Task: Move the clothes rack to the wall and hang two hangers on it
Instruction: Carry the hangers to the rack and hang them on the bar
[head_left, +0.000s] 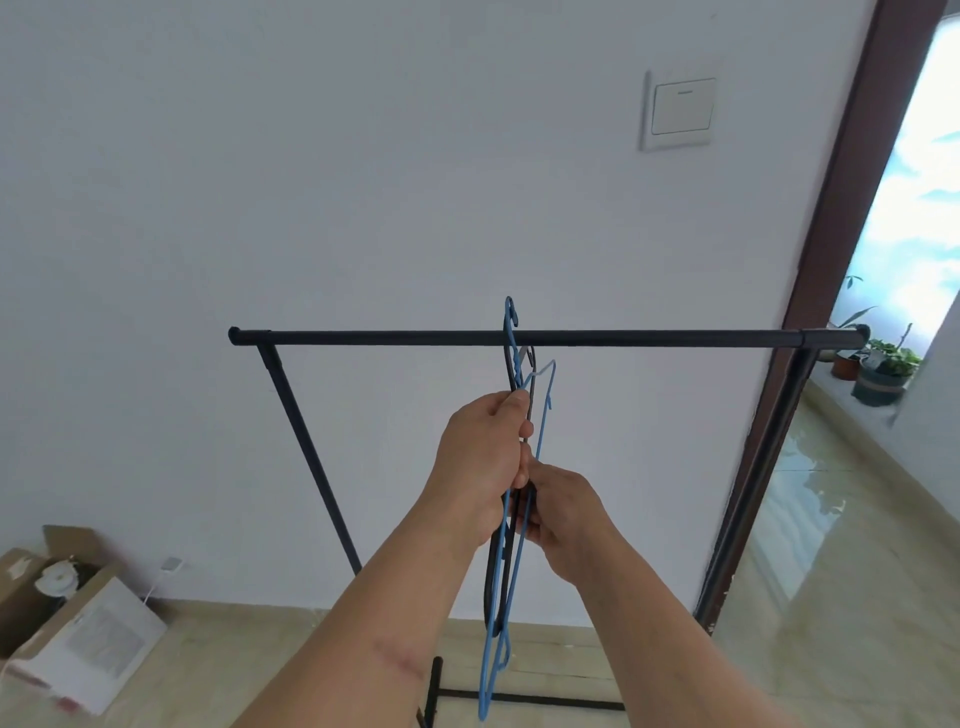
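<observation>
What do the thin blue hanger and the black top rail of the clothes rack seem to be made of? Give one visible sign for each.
Thin blue hanger: probably coated wire or slim plastic; it is very narrow, evenly blue and matte. The view cannot settle which.

Black top rail of the clothes rack: likely painted metal tube; straight, round, with a faint sheen and sleeve joints near each end.

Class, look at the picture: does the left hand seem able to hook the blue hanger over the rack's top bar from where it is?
Probably yes: the left hand holds the blue hanger with its hook already at the top bar, and nothing blocks it.
</observation>
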